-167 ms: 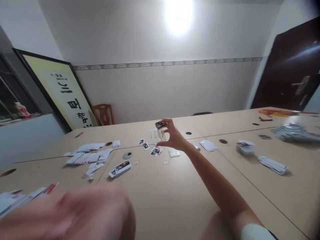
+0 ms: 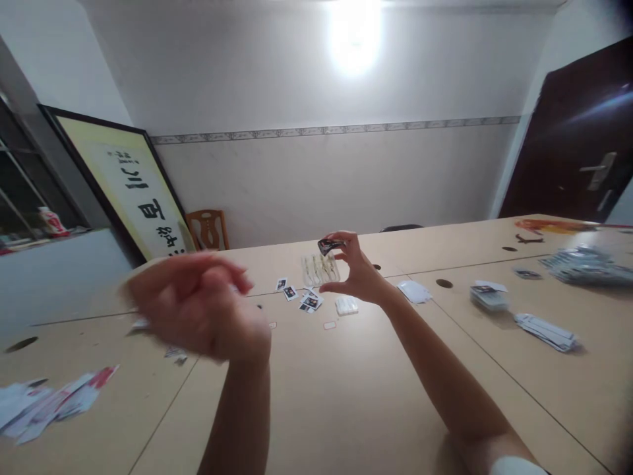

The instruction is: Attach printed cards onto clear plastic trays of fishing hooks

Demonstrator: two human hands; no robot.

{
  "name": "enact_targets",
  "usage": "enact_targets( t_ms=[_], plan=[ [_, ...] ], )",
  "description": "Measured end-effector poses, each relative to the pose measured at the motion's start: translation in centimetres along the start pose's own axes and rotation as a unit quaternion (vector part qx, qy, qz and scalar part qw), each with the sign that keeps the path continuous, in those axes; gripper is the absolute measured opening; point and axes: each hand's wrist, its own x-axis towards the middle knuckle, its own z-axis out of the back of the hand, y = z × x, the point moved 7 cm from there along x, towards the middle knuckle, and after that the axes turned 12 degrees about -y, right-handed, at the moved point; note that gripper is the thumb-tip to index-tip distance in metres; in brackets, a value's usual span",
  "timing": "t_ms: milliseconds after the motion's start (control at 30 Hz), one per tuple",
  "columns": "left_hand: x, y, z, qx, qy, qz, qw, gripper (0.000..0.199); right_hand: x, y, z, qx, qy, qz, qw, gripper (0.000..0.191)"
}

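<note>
My right hand [image 2: 357,272] holds a small dark card [image 2: 330,246] between its fingers, with the thumb spread away below. Beneath it lies a clear tray [image 2: 316,269] with thin items in compartments. My left hand [image 2: 202,307] is raised at the left centre, smeared by motion, its fingers curled; whether anything is in it cannot be made out. Small picture cards [image 2: 310,301] lie on the table just left of my right hand. A white stack [image 2: 347,305] sits below my right hand.
White papers [image 2: 54,402] lie at the left. On the right are white sheets [image 2: 414,291], a card stack [image 2: 489,298], a bundle of strips [image 2: 545,331] and a pile of plastic packets [image 2: 586,264]. A wooden chair [image 2: 208,229] stands behind the table [image 2: 346,396].
My left hand has risen from the lower left towards the centre left and now covers the papers and box there. My right hand has shifted slightly right, and the dark card has tilted.
</note>
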Motion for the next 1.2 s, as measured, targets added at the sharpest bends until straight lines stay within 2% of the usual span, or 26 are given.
enact_targets(
  t_ms=[33, 100, 167, 233, 300, 333, 367, 500, 600, 700, 800, 1000, 1200],
  plan=[
    [-0.2, 0.8, -0.9, -0.012, 0.039, 0.001, 0.999, 0.014, -0.1, 0.2, 0.3, 0.001, 0.0, 0.004, 1.0, 0.086],
    [-1.4, 4.2, -3.3, 0.047, 0.19, 0.106, 0.975, 0.02, -0.2, 0.3, 0.8, 0.002, -0.006, 0.012, 1.0, 0.086],
    [-3.1, 7.5, -4.4, 0.127, 0.319, 0.202, 0.917, 0.035, -0.3, 0.1, 1.0, -0.001, -0.015, 0.019, 1.0, 0.084],
    [-5.2, 9.7, -4.6, 0.156, 0.426, 0.295, 0.841, 0.055, -0.3, -0.3, 0.8, -0.004, -0.016, 0.018, 1.0, 0.082],
    [-7.0, 10.7, -4.5, 0.142, 0.49, 0.378, 0.773, 0.066, -0.3, -0.5, 0.6, -0.012, -0.017, 0.022, 1.0, 0.079],
    [-7.5, 10.9, -4.5, 0.132, 0.5, 0.402, 0.755, 0.07, -0.3, -0.5, 0.5, -0.018, -0.018, 0.025, 0.999, 0.078],
    [-7.7, 10.9, -4.5, 0.124, 0.499, 0.413, 0.752, 0.072, -0.3, -0.3, 0.5, -0.024, -0.019, 0.029, 0.999, 0.079],
    [-6.9, 10.9, -4.7, 0.122, 0.458, 0.392, 0.788, 0.066, 0.0, 0.8, 1.0, -0.019, -0.043, 0.004, 0.999, 0.086],
    [-6.8, 11.1, -4.7, 0.125, 0.441, 0.4, 0.794, 0.059, 0.2, 1.4, 2.0, 0.016, -0.109, -0.046, 0.993, 0.062],
    [-7.3, 11.4, -4.7, 0.119, 0.436, 0.421, 0.786, 0.055, 0.3, 1.6, 2.9, 0.092, -0.19, -0.09, 0.973, 0.034],
    [-7.9, 11.3, -4.8, 0.108, 0.443, 0.428, 0.78, 0.051, 0.2, 1.1, 3.6, 0.16, -0.243, -0.131, 0.948, 0.021],
    [-8.4, 11.2, -5.0, 0.1, 0.46, 0.419, 0.776, 0.052, 0.2, 0.2, 5.1, 0.193, -0.3, -0.17, 0.919, 0.013],
    [-8.5, 11.7, -4.8, 0.095, 0.451, 0.43, 0.777, 0.05, -0.1, -1.0, 4.8, 0.241, -0.309, -0.217, 0.894, 0.016]
  ],
)
